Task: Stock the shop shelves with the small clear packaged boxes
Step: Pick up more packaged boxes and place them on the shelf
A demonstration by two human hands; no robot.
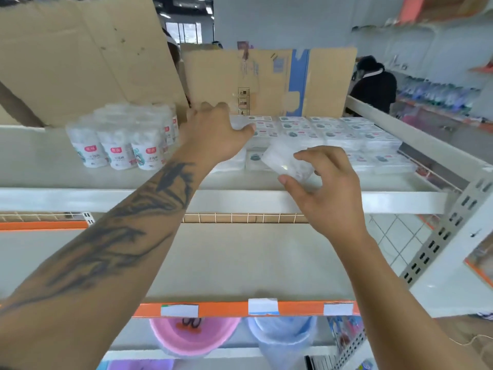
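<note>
A clear box [288, 162] was pinched between the thumb and fingers of the right hand [324, 182], above the front edge of the upper shelf [373, 201]. The left hand [213, 132] was laid over the stacked boxes [333, 132] at their left rear, fingers curled round a box there. The stack filled the shelf's right half, back to the cardboard [269, 81]. Tubs [122, 145] stood toward the left rear.
</note>
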